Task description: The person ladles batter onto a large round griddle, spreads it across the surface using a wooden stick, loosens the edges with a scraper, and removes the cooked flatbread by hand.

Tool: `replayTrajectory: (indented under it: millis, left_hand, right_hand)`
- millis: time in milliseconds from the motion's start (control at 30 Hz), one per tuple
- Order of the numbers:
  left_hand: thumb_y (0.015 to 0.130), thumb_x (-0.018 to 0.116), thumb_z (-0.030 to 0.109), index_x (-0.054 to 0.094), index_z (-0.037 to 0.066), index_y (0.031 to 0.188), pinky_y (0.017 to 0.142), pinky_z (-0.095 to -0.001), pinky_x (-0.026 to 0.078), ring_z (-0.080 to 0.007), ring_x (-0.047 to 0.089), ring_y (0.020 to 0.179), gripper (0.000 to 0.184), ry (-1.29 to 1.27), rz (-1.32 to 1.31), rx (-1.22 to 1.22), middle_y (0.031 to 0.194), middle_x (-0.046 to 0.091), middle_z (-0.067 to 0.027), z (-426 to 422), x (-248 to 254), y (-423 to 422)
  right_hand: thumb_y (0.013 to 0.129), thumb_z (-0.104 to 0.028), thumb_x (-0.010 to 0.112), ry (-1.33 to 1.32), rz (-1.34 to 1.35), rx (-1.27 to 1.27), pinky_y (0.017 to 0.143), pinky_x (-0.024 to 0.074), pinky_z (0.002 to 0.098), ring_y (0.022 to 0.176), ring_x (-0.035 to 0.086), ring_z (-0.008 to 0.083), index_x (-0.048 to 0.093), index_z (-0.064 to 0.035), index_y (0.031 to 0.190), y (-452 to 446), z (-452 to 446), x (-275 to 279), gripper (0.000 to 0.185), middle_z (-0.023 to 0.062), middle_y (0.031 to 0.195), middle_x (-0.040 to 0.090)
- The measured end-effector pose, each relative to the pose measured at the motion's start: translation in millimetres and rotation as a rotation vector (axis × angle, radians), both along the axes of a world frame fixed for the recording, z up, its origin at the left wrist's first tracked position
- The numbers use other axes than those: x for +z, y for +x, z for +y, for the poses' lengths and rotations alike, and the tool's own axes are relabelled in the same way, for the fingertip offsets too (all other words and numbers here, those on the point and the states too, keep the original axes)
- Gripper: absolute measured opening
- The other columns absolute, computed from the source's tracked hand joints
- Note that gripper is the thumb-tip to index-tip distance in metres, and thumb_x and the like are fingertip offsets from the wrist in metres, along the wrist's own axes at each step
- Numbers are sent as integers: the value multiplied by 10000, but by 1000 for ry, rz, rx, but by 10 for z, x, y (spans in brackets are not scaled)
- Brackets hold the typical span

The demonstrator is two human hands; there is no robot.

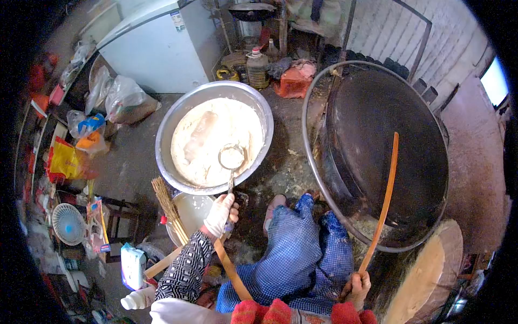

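At 10 o'clock from the centre of the head-camera view, a wide grey metal basin (164, 137) holds a pale, thick mixture (243, 121), with a smoother, glossy lump toward the basin's 10 o'clock side. A ladle (232, 169) points up over the mixture, its bowl filled with the same pale stuff; whether it touches the surface is hard to tell.

At 7 o'clock, just below the basin's rim, the left hand (220, 214), partly covered in white, has its fingers curled around the ladle's handle. Its sleeve (186, 267) is black and white. Behind this hand sit a smaller pale basin (194, 209) and, at 8 o'clock, a bristle brush (168, 205) with its bristles upward.

At 5 o'clock, the bare right hand (356, 289) grips the lower end of a long, slightly curved wooden strip (384, 202). The strip's far end reaches over a large, dark round griddle (399, 97) at 3 o'clock, ringed by a metal hoop; contact between the two cannot be told.

At 4 o'clock lies a tan, flat sheet (418, 278) on a round base. Between the hands, toward 5 o'clock, are legs in blue checked cloth (286, 243). A white chest-like appliance (151, 59) stands at 11 o'clock.
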State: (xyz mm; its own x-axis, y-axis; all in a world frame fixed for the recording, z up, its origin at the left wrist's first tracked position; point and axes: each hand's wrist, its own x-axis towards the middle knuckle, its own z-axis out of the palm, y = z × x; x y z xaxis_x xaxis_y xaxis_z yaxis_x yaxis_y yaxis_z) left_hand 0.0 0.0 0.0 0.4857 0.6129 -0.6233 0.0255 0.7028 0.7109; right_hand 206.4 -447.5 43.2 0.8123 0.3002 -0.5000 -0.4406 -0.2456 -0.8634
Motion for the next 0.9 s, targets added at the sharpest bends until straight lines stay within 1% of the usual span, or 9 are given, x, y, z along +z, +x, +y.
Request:
replayTrajectory:
  millis: [133, 233, 367, 400, 533, 600, 633, 733, 900]
  left_hand:
    - [982, 524, 207, 407, 87, 1337, 461, -351, 491, -180, 565, 617, 393, 511, 462, -213, 841, 538, -110, 50, 195, 311]
    - [943, 529, 175, 341, -29, 1403, 1052, -413, 380, -387, 484, 1252, 537, 1122, 875, -418, 1306, 503, -308, 805, 151, 573]
    - [973, 364, 174, 273, 4, 1468, 1163, -422, 219, -375, 325, 1384, 531, 1109, 1131, -686, 1468, 355, -269, 1367, 148, 929]
    - [989, 301, 179, 261, 16, 1479, 1182, -427, 180, -371, 290, 1405, 517, 1033, 1153, -732, 1508, 315, -247, 1363, 211, 996]
    - [984, 247, 113, 64, 30, 1522, 1177, -440, 207, -352, 288, 1416, 574, 1423, 1332, -1177, 1519, 287, -254, 1059, -50, 429]
    - [946, 315, 56, 86, 43, 1523, 1121, -461, 313, -376, 402, 1340, 621, 1161, 1322, -1313, 1436, 378, -314, 843, 178, 241]
    - [882, 396, 0, 86, 53, 1525, 1057, -478, 381, -396, 497, 1246, 716, 987, 1165, -1221, 1301, 495, -342, 717, 374, 126]
    - [938, 453, 113, 124, 76, 1525, 780, -432, 526, -323, 639, 897, 674, 1229, 973, -1053, 1108, 597, -241, 538, -75, -461]
    - [983, 537, 228, 187, 183, 1535, 489, -271, 458, -135, 508, 611, 655, 354, 293, -490, 849, 498, -23, 119, 145, -297]
  right_hand:
    - [933, -181, 544, -21, -80, -1, 329, 323, 267, 364, 377, 104, 464, -96, 742, 69, 187, 304, 224, -8, 534, 415]
    - [947, -220, 541, 33, -69, -33, 331, 319, 267, 357, 357, 104, 459, -101, 731, 92, 203, 115, 260, -13, 522, 399]
    - [949, -254, 552, 228, 102, -177, 333, 311, 267, 353, 340, 106, 467, -108, 734, 167, -70, -206, 274, -10, 520, 397]
    - [947, -247, 550, 55, -155, -20, 329, 313, 269, 351, 342, 106, 481, -106, 750, 135, 37, -88, 252, -8, 516, 390]
    - [927, -216, 568, 15, -107, -135, 327, 315, 270, 341, 325, 105, 483, -97, 762, 48, 159, 74, 221, -17, 511, 375]
    - [916, -201, 577, 48, -60, -223, 320, 316, 272, 330, 315, 103, 485, -94, 768, 54, 195, 120, 204, -22, 500, 364]
    - [911, -195, 582, 61, -48, -199, 317, 311, 271, 329, 312, 100, 486, -94, 778, 65, 172, 115, 193, -25, 498, 362]
    - [909, -191, 580, 70, -46, -168, 304, 294, 268, 325, 304, 91, 500, -94, 827, 125, 103, 66, 150, -33, 490, 359]
    - [924, -209, 560, 83, -13, -104, 309, 288, 265, 316, 297, 98, 514, -94, 890, 96, 69, 211, 129, -21, 482, 387]
